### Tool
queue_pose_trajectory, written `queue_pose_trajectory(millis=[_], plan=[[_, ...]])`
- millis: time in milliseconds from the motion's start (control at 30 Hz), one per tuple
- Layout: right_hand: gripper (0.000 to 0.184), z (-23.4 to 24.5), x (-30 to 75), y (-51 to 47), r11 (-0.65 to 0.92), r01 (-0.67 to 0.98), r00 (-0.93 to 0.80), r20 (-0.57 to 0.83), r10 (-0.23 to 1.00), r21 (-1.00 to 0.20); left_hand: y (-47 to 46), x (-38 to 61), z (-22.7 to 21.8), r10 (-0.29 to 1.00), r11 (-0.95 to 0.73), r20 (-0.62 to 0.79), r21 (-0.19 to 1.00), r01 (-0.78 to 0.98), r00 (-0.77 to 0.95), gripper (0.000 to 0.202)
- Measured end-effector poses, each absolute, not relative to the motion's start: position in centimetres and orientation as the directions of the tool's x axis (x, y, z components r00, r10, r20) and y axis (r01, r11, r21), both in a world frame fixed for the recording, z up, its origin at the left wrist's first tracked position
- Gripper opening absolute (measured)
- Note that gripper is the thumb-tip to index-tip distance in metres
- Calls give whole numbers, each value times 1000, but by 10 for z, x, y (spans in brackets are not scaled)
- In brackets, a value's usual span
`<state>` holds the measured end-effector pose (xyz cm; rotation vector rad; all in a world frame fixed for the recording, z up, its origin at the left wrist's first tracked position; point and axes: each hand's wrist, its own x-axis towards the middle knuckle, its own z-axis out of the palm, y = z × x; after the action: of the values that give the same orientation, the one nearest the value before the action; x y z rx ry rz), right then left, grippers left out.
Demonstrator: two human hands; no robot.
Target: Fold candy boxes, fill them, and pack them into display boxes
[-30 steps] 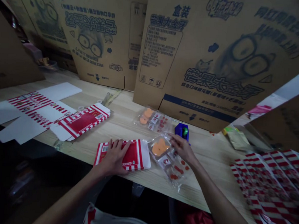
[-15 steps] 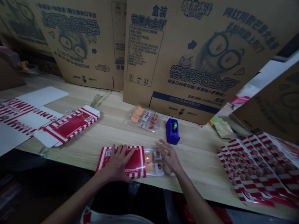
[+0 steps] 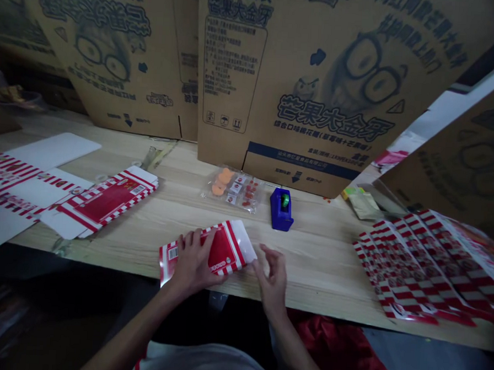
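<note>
My left hand (image 3: 194, 262) lies across a flat red-and-white striped carton (image 3: 222, 251), gripping it between the fingers and the thumb on the near side. The carton rests slightly turned at the table's front edge, and its white end flap (image 3: 244, 242) points right. My right hand (image 3: 273, 277) is beside that flap, fingers apart and thumb close to the flap's corner; whether they touch I cannot tell. Beyond the hands are a clear packet (image 3: 233, 190) with orange and red pieces and a blue tape dispenser (image 3: 281, 210) with green tape.
Folded cartons (image 3: 109, 200) lie in a stack on the left, beside flat white-and-red carton sheets (image 3: 43, 191). Many striped cartons (image 3: 425, 266) stand in rows at the right. Large brown cardboard boxes (image 3: 228, 140) wall off the back of the wooden table (image 3: 325, 266).
The clear packet that stuck out of the carton's right end no longer shows; a white flap shows there now. The carton has tilted, its right end swinging away from me. My right hand has moved nearer me.
</note>
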<state>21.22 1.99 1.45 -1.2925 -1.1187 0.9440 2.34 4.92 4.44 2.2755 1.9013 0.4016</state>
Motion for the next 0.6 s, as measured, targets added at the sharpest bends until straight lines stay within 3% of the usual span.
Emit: queue_pose_trajectory(millis=[100,200,267,367,467,600], plan=[[41,13,205,14,78,-44,303,61,951,-996,37,23,57,988,-48,152,354,934,-7,119],[40,11,203,12,-7,-162,263,-50,963,-987,21,23,58,994,-60,109,501,864,7,111],[38,10,207,13,-47,-199,247,-97,964,-979,13,19,50,995,-100,71,691,716,71,86],[42,8,217,11,-136,-266,78,-161,984,-954,7,11,34,986,-60,10,952,299,165,63],[48,4,225,3,-153,-210,15,-159,987,-966,1,8,24,974,103,-99,995,-7,204,65],[42,1,230,-8,-116,29,30,-116,993,-993,-5,7,22,976,127,-120,991,-27,182,51]])
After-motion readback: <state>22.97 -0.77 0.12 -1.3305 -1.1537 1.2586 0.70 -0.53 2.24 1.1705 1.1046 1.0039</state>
